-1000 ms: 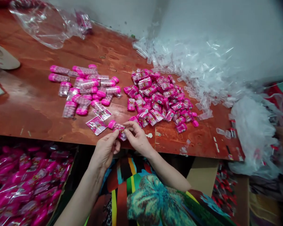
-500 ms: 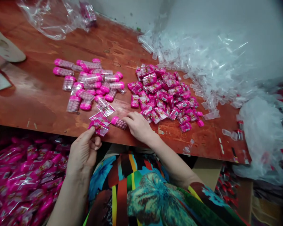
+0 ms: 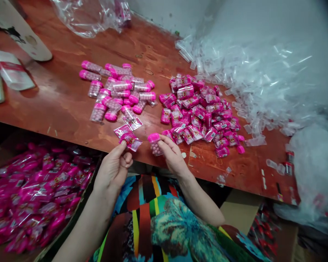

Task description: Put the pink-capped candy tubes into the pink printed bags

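Observation:
Between the thumb and fingers of my right hand (image 3: 173,154) is a small clear bottle (image 3: 155,145) of pink balls, tilted, its pink cap up. My left hand (image 3: 116,162) pinches the near edge of a pink printed wrapper (image 3: 131,142) with clear parts, just left of the bottle. Another flat wrapper (image 3: 123,131) lies under or behind it. Beyond them rests a loose group of pink-capped bottles (image 3: 120,87) filled with pink balls. A heap of bottles in pink printed wrappers (image 3: 198,112) lies beyond my right hand.
Clear plastic tubes (image 3: 235,72) are piled along the wall at the right. Below the table's (image 3: 68,105) left edge stands a box of pink wrapped pieces (image 3: 38,193). A clear plastic bag (image 3: 87,18) lies at the back, and a whitish bag (image 3: 314,167) bulges at the right.
My right hand has lifted the bottle off the table and tilted it cap-up. My left hand still holds the wrapper. The whole view has shifted, so the table things appear farther right.

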Motion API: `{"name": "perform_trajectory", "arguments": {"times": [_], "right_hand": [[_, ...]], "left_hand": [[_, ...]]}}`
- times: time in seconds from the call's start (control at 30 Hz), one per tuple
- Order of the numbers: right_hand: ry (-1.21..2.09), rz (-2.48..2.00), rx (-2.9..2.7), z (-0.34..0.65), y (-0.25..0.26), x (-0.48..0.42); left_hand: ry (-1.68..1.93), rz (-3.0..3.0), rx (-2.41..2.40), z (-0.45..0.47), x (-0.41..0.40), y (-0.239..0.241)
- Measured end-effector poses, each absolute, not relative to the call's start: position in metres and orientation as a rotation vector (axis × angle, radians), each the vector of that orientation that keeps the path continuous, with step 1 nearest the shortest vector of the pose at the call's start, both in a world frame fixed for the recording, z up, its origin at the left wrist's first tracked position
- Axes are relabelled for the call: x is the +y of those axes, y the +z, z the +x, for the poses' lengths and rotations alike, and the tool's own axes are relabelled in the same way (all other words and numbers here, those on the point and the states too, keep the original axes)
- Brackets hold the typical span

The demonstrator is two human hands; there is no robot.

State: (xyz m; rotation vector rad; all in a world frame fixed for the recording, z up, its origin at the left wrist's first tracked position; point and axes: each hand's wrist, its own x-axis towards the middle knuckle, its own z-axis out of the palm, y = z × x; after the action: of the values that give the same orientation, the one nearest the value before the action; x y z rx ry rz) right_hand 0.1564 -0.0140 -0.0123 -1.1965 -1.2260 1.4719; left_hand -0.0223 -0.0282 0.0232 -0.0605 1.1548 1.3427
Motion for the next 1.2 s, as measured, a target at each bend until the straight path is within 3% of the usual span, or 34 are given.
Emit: {"name": "perform_trajectory", "arguments": {"times": [0.1,0.87,1.2], "right_hand": [[1.657,-1.083,-0.955,0.152,-0.013,-0.028],[1.512,-1.178,-0.933,0.147,-0.022,-0.044],[1.593,-1.157,-0.897,0.147,-0.028,-0.052]], "left_hand": [[1.319,-0.125,1.132,-0.010,-0.025,0.025],[1.187,-0.163,1.072,0.006,-0.023,0.020],[1.191,-0.047,1.037,0.007,-0.022,0.018]]}}
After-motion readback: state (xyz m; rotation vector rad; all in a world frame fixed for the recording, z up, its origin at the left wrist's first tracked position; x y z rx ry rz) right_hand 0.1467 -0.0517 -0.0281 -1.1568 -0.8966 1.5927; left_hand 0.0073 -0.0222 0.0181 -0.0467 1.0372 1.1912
